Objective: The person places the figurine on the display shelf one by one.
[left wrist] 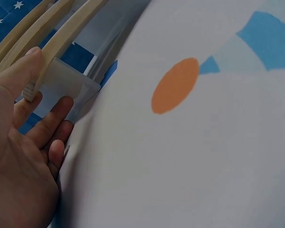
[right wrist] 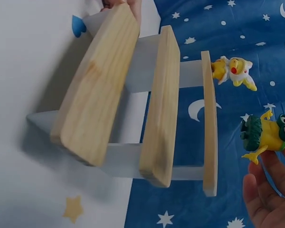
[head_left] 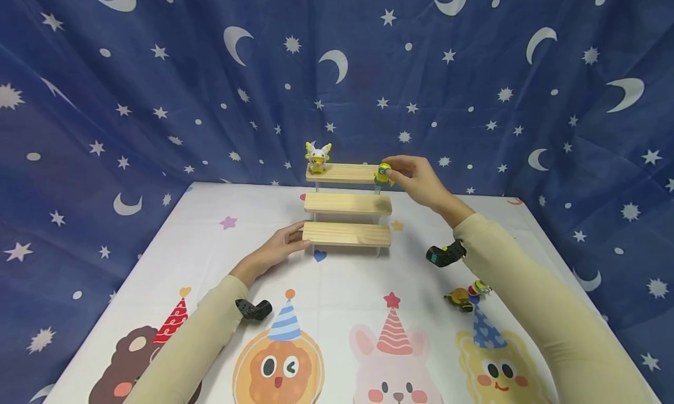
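A three-tier wooden display stand [head_left: 347,203] with clear side supports stands at the back of the table. My left hand [head_left: 284,243] grips the left end of its lowest shelf; in the left wrist view the thumb lies over the board and the fingers are beneath. My right hand [head_left: 418,182] pinches a yellow and green minion figurine [right wrist: 266,134] by its goggled head. It hangs just above the right end of the top shelf [right wrist: 210,123], feet toward the board. At that shelf's left end stands a yellow figurine in a white eared hood [head_left: 317,157].
Right of the stand, a brown-orange figurine [head_left: 460,299] and a red and yellow figurine [head_left: 480,287] lie on the white patterned tablecloth [head_left: 337,293]. Something small and yellow shows behind the right wrist camera [head_left: 445,254]. A blue star-and-moon curtain [head_left: 368,59] hangs close behind the stand.
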The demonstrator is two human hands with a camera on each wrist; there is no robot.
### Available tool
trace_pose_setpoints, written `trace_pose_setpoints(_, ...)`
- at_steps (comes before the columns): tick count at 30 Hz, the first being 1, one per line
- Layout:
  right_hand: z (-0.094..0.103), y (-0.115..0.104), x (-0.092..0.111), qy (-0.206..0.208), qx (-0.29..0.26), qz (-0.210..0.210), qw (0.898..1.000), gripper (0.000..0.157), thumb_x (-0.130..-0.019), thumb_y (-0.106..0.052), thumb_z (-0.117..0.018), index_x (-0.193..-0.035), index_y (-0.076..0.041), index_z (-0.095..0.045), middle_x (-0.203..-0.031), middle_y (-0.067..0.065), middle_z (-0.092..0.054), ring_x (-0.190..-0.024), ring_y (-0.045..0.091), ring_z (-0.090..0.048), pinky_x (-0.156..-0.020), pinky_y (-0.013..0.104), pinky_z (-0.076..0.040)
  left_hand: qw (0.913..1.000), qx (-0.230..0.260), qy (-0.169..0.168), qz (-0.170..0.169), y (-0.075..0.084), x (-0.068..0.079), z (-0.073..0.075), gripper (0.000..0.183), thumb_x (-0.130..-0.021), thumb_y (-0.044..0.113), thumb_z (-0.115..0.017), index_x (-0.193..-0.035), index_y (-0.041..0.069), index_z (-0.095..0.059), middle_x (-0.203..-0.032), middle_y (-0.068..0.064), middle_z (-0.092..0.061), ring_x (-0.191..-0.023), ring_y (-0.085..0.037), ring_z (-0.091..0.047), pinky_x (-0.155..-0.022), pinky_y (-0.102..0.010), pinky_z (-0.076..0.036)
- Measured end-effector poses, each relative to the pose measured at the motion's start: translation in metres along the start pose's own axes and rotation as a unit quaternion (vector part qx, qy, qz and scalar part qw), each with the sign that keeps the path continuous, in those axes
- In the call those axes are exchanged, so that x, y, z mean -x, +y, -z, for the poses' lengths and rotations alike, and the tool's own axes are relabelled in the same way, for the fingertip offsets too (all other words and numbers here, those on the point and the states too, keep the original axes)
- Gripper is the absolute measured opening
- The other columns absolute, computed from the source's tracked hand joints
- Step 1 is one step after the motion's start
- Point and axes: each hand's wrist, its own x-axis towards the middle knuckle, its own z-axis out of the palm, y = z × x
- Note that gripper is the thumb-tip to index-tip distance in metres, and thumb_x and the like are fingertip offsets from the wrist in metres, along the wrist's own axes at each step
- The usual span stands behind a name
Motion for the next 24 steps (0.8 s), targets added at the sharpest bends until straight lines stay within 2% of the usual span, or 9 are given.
trace_pose_setpoints(4,-0.004,-0.007,-0.011,-0.001,-0.003,-0.006,1.000,0.038,-0.105,-0.018,-0.056,-0.140,-0.006,-0.059,-0.136,0.018,-0.065,-0.121,0.033,-0.064,-0.103,0.050,-0.053,1.0000,-0.003,0.003,0.004,0.000,0.000,0.001,0.078,-0.102,0.034,-0.061,-0.163,0.014,-0.018,-0.161,-0.020,-0.039,-0.149,-0.036,-0.039,-0.124,-0.057,-0.028)
trace_pose_setpoints(15,-0.029,-0.015,-0.030,0.008,-0.074,-0.041,0.996,0.038,-0.104,-0.019,-0.057,-0.141,-0.008,-0.059,-0.139,0.017,-0.063,-0.127,0.030,-0.061,-0.108,0.047,-0.051,0.9999,0.003,0.008,0.008,-0.001,0.003,0.001,0.078,-0.101,0.035,-0.063,-0.163,0.015,-0.019,-0.160,-0.018,-0.041,-0.149,-0.035,-0.040,-0.124,-0.057,-0.028)
trace_pose_setpoints(24,-0.041,-0.017,-0.050,0.004,-0.060,-0.057,0.997,0.038,-0.104,-0.017,-0.057,-0.140,-0.008,-0.059,-0.140,0.015,-0.062,-0.126,0.028,-0.062,-0.094,0.041,-0.054,0.9999,-0.004,0.007,-0.006,-0.003,0.000,0.000,0.076,-0.102,0.033,-0.062,-0.163,0.013,-0.020,-0.158,-0.020,-0.043,-0.147,-0.036,-0.042,-0.123,-0.057,-0.030)
